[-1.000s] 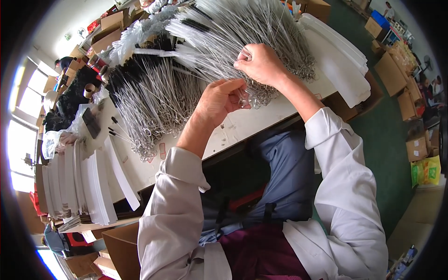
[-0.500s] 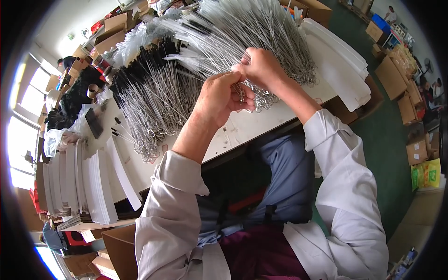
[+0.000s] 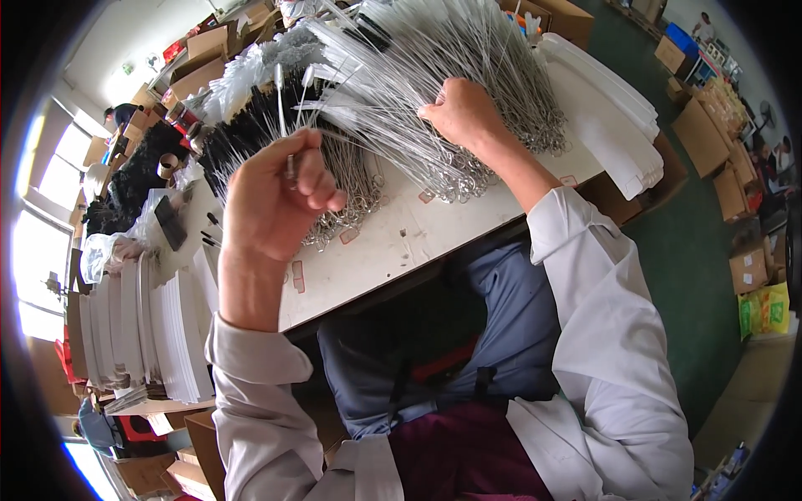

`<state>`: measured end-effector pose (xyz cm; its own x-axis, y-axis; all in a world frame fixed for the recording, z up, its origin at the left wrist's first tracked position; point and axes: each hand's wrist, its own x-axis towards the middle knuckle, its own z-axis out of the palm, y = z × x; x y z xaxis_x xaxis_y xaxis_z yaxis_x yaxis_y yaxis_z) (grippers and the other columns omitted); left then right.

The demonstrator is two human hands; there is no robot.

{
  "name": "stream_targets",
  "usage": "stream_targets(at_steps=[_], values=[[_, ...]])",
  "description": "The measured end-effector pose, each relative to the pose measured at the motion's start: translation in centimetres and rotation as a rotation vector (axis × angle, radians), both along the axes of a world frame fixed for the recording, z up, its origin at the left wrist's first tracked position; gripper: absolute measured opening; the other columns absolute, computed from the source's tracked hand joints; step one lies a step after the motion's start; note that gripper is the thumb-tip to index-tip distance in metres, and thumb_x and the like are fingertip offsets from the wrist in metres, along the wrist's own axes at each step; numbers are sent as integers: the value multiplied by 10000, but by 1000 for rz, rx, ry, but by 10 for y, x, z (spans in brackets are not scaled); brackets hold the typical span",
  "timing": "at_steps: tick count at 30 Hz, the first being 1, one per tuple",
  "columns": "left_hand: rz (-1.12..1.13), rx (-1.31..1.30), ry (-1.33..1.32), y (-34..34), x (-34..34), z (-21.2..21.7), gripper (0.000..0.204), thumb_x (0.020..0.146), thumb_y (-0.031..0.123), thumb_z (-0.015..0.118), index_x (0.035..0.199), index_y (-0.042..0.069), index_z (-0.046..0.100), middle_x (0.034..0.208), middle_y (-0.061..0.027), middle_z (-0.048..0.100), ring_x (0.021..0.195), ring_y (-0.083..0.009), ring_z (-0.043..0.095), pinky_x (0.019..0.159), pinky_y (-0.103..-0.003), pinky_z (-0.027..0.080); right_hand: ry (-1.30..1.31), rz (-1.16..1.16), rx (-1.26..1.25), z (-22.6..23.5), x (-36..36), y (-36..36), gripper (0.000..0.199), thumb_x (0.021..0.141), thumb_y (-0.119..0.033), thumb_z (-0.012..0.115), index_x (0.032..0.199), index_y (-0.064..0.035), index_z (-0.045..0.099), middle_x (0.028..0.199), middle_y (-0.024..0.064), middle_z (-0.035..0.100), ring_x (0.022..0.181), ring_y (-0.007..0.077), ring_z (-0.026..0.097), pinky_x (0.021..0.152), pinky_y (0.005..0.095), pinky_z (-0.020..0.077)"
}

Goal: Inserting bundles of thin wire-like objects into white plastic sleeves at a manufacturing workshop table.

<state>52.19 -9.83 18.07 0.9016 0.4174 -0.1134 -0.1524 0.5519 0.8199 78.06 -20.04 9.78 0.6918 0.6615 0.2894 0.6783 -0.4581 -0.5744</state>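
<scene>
My left hand [image 3: 280,192] is raised over the near side of the black-bristled brushes. Its fingers are curled round thin wire straw brushes [image 3: 280,96], whose white bristle heads stick up above the fist; a bit of metal loop shows at the fingers. My right hand [image 3: 466,115] is closed on top of the pile of white-bristled wire brushes [image 3: 418,100]. What its fingertips pinch is hidden among the stems. Beside that pile, partly behind my left hand, lies the bundle of black-bristled brushes [image 3: 334,159], ring handles toward me.
The white table [image 3: 401,242] has its front edge just before my lap. Stacked white strips [image 3: 180,334] stand at the left, and long white trays [image 3: 597,100] lie at the right. Black bristle bundles [image 3: 138,179] and cardboard boxes [image 3: 205,42] fill the far left.
The hands have parted. My left hand has swung left and toward me with the brushes upright in it; my right hand has shifted slightly left, over the white-bristled pile.
</scene>
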Motion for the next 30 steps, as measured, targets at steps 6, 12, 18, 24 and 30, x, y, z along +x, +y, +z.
stream_targets(at_steps=[6, 12, 18, 24, 30], values=[[4, 70, 36, 15, -43, 30, 236, 1085, 180, 407, 1072, 14, 575, 563, -21, 422, 498, -185, 444, 564, -391, 478, 40, 18, -83, 10, -7, 1, 356, 877, -231, 726, 972, 112, 721, 984, 333, 714, 960, 456, 723, 871, 478, 594], [164, 292, 24, 10, -88, 36, 237, 1100, 170, 386, 1063, 9, 556, 540, -43, 437, 435, -194, 482, 484, -374, 512, -52, -60, -73, -4, -4, 8, 358, 855, -303, 785, 935, 41, 728, 924, 247, 743, 882, 410, 734, 821, 465, 577], [174, 376, 134, -8, -107, -9, 263, 1101, 237, 426, 1001, 12, 518, 492, -57, 417, 393, -205, 483, 450, -374, 519, -48, 36, 40, -5, 0, 2, 396, 826, -365, 821, 827, 10, 695, 757, 173, 722, 699, 297, 712, 679, 394, 566], [-21, 303, 222, -23, -135, -50, 296, 1080, 209, 484, 924, -30, 564, 529, -50, 477, 432, -187, 552, 504, -348, 554, -5, 52, 316, 2, 2, -26, 454, 986, -435, 626, 807, -26, 702, 636, 106, 649, 585, 171, 606, 558, 355, 466], [-370, 408, 446, -20, -160, -62, 300, 1061, 172, 514, 860, -35, 595, 546, -39, 523, 443, -142, 557, 462, -268, 457, -40, 492, 366, 42, -86, -65, 362, 1088, -306, 545, 943, -26, 723, 623, -49, 492, 574, 35, 416, 524, 261, 336]])
